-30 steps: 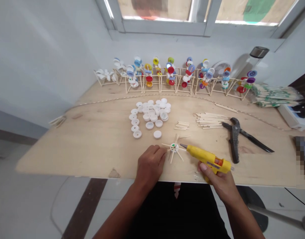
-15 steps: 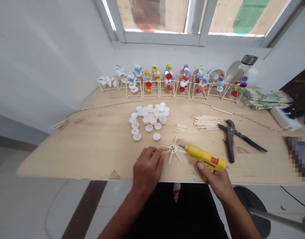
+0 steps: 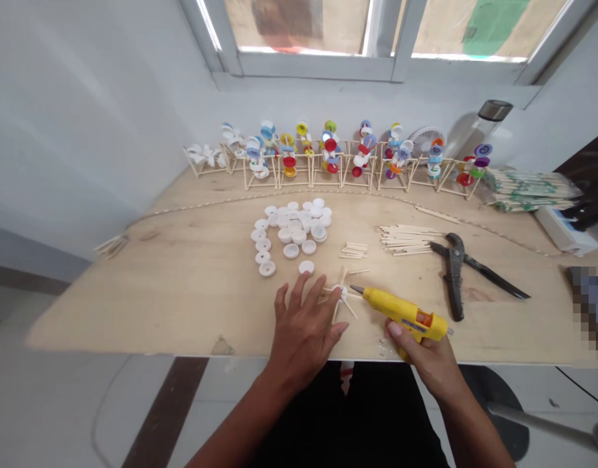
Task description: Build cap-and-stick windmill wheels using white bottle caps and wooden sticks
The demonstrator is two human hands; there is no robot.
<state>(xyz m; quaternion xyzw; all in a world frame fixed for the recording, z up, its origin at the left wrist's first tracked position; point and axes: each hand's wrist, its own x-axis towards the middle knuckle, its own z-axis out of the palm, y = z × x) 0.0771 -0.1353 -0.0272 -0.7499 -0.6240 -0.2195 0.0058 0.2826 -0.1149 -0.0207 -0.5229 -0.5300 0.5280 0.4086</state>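
Note:
My right hand [image 3: 426,357] is wrapped round the handle of a yellow glue gun [image 3: 401,311], whose nozzle points left. Just past the nozzle lies a white bottle cap [image 3: 344,290] with thin wooden sticks fanning out from it like spokes. My left hand [image 3: 306,325] is spread with its fingers apart; the index fingertip overlaps the spoked cap and hides part of it. Close to that hand's middle fingers sits a single white cap [image 3: 307,267]. Beyond it is a pile of white bottle caps [image 3: 299,224], with several pierced ones in a column on the left.
Short sticks [image 3: 353,249] and longer sticks [image 3: 409,239] lie behind the glue gun. Black-handled pliers [image 3: 455,276] rest to the right. Stick frames with coloured cap wheels [image 3: 331,156] line the wall, beside a small fan [image 3: 427,144] and a bottle [image 3: 479,133]. A power strip [image 3: 567,231] stands far right.
My left hand has opened from its closed grip at the spoked cap's left side and moved right, over the cap and sticks. The glue gun stays nearly in place.

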